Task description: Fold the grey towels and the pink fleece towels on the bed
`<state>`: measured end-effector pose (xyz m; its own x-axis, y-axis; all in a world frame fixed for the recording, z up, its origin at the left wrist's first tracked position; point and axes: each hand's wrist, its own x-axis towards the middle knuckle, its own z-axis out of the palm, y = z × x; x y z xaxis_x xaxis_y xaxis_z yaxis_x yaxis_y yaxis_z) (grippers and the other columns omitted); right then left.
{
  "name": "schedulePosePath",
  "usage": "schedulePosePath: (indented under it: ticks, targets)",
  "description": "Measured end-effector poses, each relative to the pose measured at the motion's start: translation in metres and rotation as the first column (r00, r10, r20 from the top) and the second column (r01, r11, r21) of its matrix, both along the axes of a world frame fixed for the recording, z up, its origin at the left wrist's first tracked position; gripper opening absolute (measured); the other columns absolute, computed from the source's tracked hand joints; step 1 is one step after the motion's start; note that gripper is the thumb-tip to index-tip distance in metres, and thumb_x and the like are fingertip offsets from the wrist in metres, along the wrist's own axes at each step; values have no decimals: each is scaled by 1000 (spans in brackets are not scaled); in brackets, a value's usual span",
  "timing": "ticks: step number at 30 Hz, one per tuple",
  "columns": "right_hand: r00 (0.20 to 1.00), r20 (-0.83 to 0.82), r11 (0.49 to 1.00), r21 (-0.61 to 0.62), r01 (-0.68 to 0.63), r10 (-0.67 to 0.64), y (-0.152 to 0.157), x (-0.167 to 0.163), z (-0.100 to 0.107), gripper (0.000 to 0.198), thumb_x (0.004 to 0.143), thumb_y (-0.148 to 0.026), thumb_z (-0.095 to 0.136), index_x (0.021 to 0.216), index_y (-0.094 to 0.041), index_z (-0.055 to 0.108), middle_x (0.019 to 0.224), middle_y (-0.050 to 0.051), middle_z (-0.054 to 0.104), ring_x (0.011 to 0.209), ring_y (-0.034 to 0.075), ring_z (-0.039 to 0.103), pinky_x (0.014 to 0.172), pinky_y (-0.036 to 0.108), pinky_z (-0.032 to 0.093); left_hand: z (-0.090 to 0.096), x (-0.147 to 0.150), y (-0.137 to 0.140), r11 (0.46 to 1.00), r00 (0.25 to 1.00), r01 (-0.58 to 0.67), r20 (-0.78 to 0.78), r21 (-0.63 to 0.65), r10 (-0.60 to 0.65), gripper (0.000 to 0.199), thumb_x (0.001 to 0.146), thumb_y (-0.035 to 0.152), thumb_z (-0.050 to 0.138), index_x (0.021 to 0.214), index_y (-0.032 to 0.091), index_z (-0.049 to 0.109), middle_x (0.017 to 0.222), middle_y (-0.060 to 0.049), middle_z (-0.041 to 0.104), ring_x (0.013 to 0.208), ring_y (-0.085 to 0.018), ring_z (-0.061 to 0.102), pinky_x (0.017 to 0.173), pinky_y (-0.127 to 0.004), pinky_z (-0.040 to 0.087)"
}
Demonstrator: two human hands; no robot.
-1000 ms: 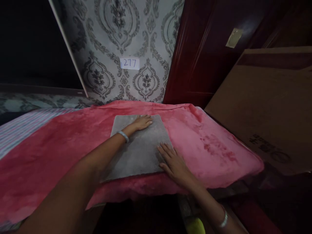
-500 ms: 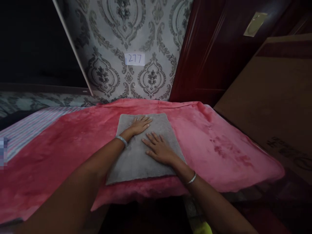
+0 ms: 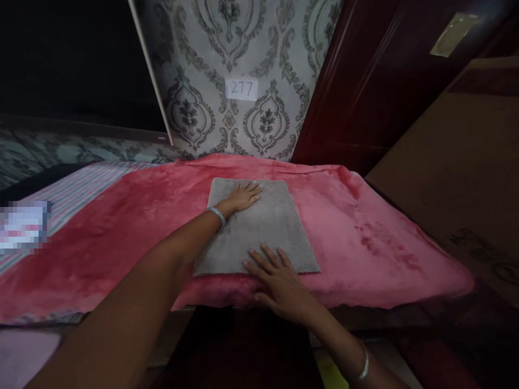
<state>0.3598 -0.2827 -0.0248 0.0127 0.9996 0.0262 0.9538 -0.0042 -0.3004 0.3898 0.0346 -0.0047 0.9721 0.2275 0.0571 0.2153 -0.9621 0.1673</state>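
Observation:
A grey, plush-looking rectangular cloth (image 3: 259,232) lies flat on a pink blanket (image 3: 344,237). My left hand (image 3: 242,198) rests on the far part of the cloth, palm down, fingers stretched out. At the cloth's near edge is my right hand (image 3: 279,281), its fingers spread over the edge and its palm beyond it, above the blanket's front. Neither hand holds anything. A silvery bracelet circles each wrist.
Striped fabric (image 3: 85,186) shows from under the blanket at the left. A large cardboard box (image 3: 454,162) stands at the right. Behind are a dark screen (image 3: 77,65), patterned wallpaper with a paper label (image 3: 241,89) reading 277, and a dark red panel (image 3: 357,81).
My right hand has slid from the middle of the cloth toward me, to its near edge. My left hand stays on the far part. The camera view has shifted slightly.

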Motion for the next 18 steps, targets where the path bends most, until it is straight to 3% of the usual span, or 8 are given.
schedulePosePath:
  ticks: [4,8,13,18]
  targets:
    - [999,-2,998,46,-37,37,18,3,20,61,101,-51,50,157,-34,34,166,3,27,155,26,16,124,56,17,8,-17,7,999,999,31,-29,-16,-31,64,102,55,24,158,27,32,168,-6,24,156,-27,14,125,-54,4]
    - [996,40,994,73,-80,77,73,10,35,58,102,-52,46,157,-33,37,166,3,26,155,27,15,124,56,16,9,-43,30,999,998,-34,-47,-8,33,63,101,56,23,159,31,30,168,-4,25,156,-27,17,125,-55,5]
    - [989,76,992,26,-127,125,125,9,20,63,101,-58,46,157,-33,35,168,4,22,156,30,11,124,59,10,-6,-64,50,991,989,-130,-66,18,131,62,102,54,25,159,32,28,169,-4,23,156,-31,14,124,-60,4]
    - [978,48,979,20,-203,202,109,-3,4,66,100,-62,45,159,-36,29,168,1,19,156,30,9,124,58,7,-20,-65,52,993,993,-119,-24,24,119,60,102,54,27,158,34,30,169,-1,23,156,-31,15,125,-56,5]
